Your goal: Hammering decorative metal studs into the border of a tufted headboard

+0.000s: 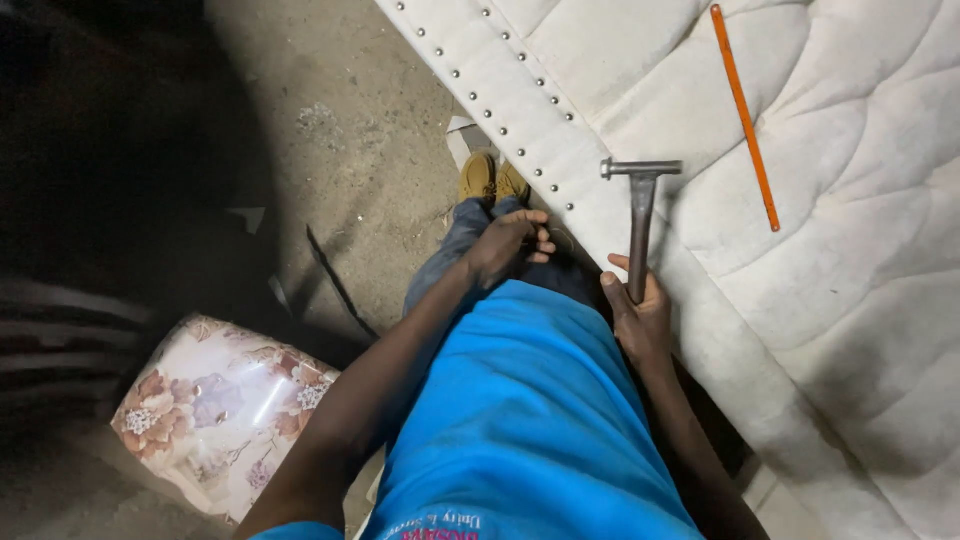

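Head view: right hand (640,315) grips a grey metal tack hammer (640,215) over the white studded upholstered panel (640,70); left hand (510,245) curls loosely beside its edge, holding nothing visible. Keep strikes square on studs.

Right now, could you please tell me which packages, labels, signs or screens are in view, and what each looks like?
Plastic-wrapped floral bundle: on the floor at lower left, beside the left arm; rounded, glossy, cream with pink and brown flowers.
Printed lettering on the blue shirt: bottom edge of the view; small, pink and pale.
No signs or screens show.
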